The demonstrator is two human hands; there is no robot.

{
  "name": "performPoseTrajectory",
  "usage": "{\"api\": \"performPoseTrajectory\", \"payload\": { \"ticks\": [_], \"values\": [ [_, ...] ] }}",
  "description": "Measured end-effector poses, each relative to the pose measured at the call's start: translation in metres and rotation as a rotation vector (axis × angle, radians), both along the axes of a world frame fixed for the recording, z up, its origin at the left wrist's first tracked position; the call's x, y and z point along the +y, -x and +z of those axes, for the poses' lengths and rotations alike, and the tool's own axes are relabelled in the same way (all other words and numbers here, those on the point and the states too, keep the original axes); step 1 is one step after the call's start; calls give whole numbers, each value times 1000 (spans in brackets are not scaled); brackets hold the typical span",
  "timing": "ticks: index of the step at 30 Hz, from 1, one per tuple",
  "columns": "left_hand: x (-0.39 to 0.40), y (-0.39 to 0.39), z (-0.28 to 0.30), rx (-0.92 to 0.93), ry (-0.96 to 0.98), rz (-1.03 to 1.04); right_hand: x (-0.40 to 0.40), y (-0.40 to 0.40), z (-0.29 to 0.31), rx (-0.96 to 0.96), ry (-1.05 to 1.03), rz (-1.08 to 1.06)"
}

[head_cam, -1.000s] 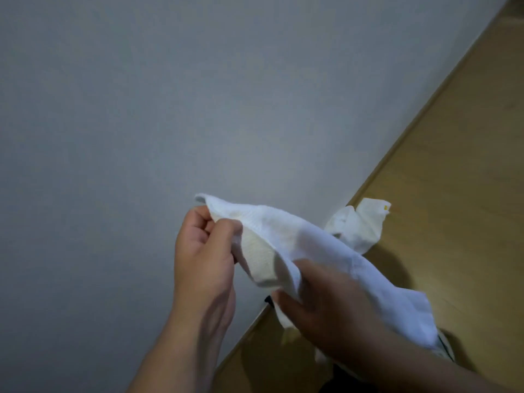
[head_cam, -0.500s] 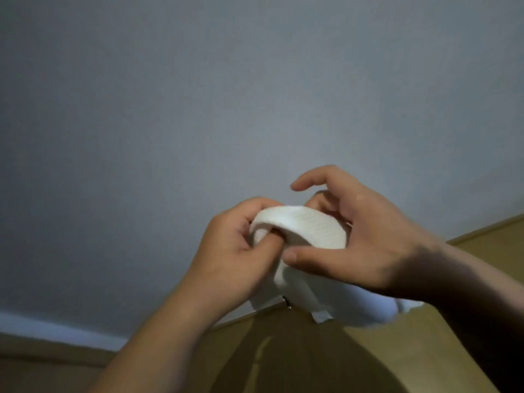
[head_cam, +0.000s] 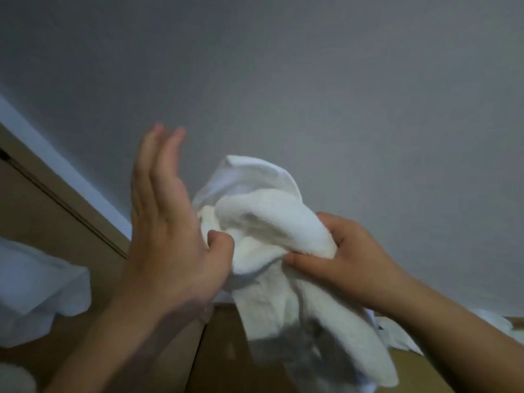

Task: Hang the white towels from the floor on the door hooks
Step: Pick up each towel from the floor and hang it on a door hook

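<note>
i see my right hand (head_cam: 351, 259) pinching a bunched white towel (head_cam: 272, 239) in front of a plain grey wall (head_cam: 340, 80), the towel's tail drooping toward the wooden floor (head_cam: 221, 350). my left hand (head_cam: 167, 236) has straight fingers, thumb against the cloth. another white towel (head_cam: 37, 290) hangs at the left edge.

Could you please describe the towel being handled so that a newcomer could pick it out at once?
Start at the grey wall; in front of it, the two hands meet. The bunched white towel hangs between them, in the right hand grip. Unlike the other white cloths at the frame edges, it is held.
</note>
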State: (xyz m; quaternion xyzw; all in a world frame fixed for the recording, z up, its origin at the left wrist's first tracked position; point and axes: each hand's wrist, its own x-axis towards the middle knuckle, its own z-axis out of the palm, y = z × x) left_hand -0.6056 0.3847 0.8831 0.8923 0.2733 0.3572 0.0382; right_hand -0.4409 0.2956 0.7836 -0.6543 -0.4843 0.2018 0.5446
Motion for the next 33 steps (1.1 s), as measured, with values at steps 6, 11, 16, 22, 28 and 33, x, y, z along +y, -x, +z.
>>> {"api": "performPoseTrajectory", "payload": {
  "ticks": [6, 11, 16, 22, 28, 33],
  "values": [
    [27, 49, 12, 513, 218, -260, 47, 75, 55, -352, -129, 210],
    [67, 103, 15, 327, 344, -123, 91, 99, 24, 118, 2, 422],
    [105, 159, 17, 161, 351, 43, 144, 134, -37, 325, 388, 678],
    [164, 205, 11, 255, 429, 239, 247, 145, 20, 96, 13, 581],
    [234, 189, 32, -90, 498, 263, 340, 171, 122, -236, -331, 877],
    [294, 200, 57, -479, 504, 531, 441, 183, 105, -45, -260, 862]
  ]
}}
